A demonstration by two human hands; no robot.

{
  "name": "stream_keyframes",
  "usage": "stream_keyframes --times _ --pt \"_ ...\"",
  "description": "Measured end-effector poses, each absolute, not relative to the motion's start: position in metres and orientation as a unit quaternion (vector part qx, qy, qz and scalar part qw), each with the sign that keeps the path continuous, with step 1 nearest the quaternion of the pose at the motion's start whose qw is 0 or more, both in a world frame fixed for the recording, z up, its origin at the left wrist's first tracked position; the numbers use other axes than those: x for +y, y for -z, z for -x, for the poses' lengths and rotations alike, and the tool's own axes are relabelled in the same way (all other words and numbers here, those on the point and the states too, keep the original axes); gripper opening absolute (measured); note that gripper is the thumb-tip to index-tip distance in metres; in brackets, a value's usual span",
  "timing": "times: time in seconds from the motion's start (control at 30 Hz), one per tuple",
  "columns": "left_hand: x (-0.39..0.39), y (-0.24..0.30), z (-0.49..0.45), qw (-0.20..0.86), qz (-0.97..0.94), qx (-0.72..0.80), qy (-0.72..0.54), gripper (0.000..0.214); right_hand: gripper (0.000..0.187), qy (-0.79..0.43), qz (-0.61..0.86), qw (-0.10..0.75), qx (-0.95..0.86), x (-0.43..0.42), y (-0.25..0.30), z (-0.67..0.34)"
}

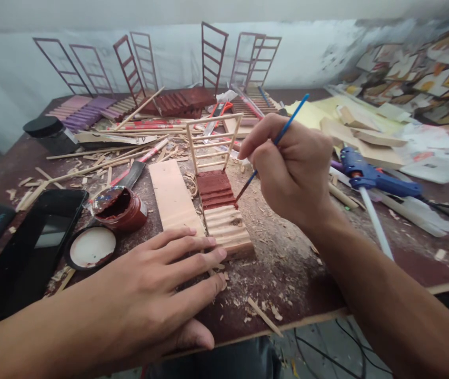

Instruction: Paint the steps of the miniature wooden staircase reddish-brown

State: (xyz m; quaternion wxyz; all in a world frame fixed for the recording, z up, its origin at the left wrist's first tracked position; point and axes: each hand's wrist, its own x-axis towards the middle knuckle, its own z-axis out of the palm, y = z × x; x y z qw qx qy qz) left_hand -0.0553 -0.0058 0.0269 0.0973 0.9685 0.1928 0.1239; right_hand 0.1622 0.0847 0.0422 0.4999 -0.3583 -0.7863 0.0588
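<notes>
My right hand (pixel 287 163) pinches a thin blue paintbrush (pixel 293 117). The brush tip touches the right edge of a small wooden chair-like model (pixel 230 227) with a ridged surface. Its far part is painted dark red and its near part is bare wood. A ladder-like back of pale sticks (pixel 213 142) stands up at its far end. My left hand (pixel 180 273) lies with its fingers stretched out, fingertips at the model's left near side and over the end of a flat pale wood strip (pixel 175 192). An open jar of dark red paint (pixel 119 208) stands left of the strip.
A jar lid (pixel 92 247) and a black phone (pixel 50 231) lie at left. A blue glue gun (pixel 374 173) lies at right. Several painted models with ladder backs, such as a dark red one (pixel 213 58), line the wall. Shavings and sticks litter the table (pixel 295 279).
</notes>
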Motion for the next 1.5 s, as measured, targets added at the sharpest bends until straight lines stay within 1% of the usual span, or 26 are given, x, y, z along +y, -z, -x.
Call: stream_keyframes --times 0.33,0.7,0.9,1.1,1.37,1.5 --pt "-0.0061 -0.0254 0.0549 0.096 -0.968 0.194 -0.128 0.045 0.020 -0.095 0.341 0.496 -0.793 0.0858 -0.0375 -0.1602" --pt "-0.0055 -0.0259 0.0542 0.109 -0.967 0.193 -0.126 0.045 0.019 -0.113 0.355 0.457 -0.807 0.0799 -0.0385 -0.1605" --pt "-0.0055 -0.0257 0.0544 0.112 -0.966 0.195 -0.127 0.044 0.019 -0.118 0.349 0.461 -0.807 0.0786 -0.0389 -0.1599" --pt "-0.0065 -0.0242 0.0553 0.115 -0.966 0.197 -0.126 0.045 0.018 -0.128 0.340 0.447 -0.818 0.0770 -0.0394 -0.1590" --pt "-0.0068 -0.0233 0.0559 0.106 -0.965 0.200 -0.135 0.045 0.019 -0.140 0.307 0.447 -0.829 0.0774 -0.0372 -0.1570" --pt "-0.0066 -0.0250 0.0552 0.110 -0.965 0.198 -0.130 0.044 0.019 -0.174 0.289 0.462 -0.820 0.0768 -0.0382 -0.1565"
